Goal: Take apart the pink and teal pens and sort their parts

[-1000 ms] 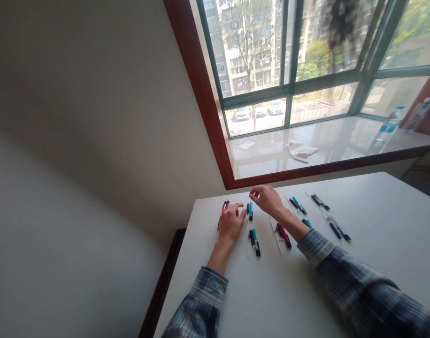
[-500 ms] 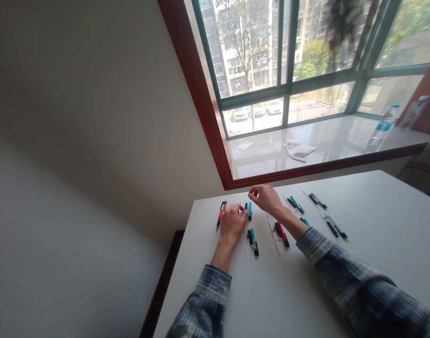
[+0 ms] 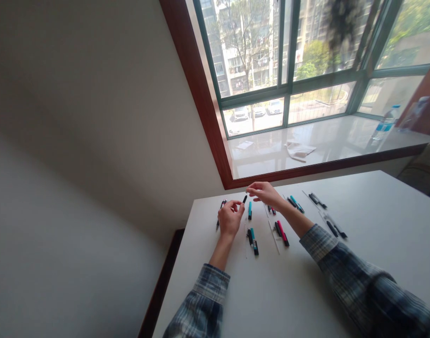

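Note:
My left hand (image 3: 231, 218) pinches a short black pen piece (image 3: 245, 199), its upper end pointing up and away from me. Close by, my right hand (image 3: 266, 193) has thumb and finger brought together near that end; whatever tiny thing is between them is too small to make out. A teal pen barrel (image 3: 250, 210) lies on the table between my hands. Partly behind my left hand rest assembled pens (image 3: 223, 203). Nearer me are teal and black pen parts (image 3: 253, 241) with a thin refill (image 3: 245, 244) beside them.
On the white table (image 3: 271, 291) lie red and black pen parts (image 3: 282, 234), a white refill (image 3: 274, 237), another teal and black set (image 3: 296, 203) and black and clear parts (image 3: 336, 226). A bottle (image 3: 387, 123) and cloth (image 3: 300, 150) are on the windowsill.
My left hand has picked up the black pen piece from beside the teal barrel and tilted it up. My right hand has shifted slightly left, its fingertips now close to the piece.

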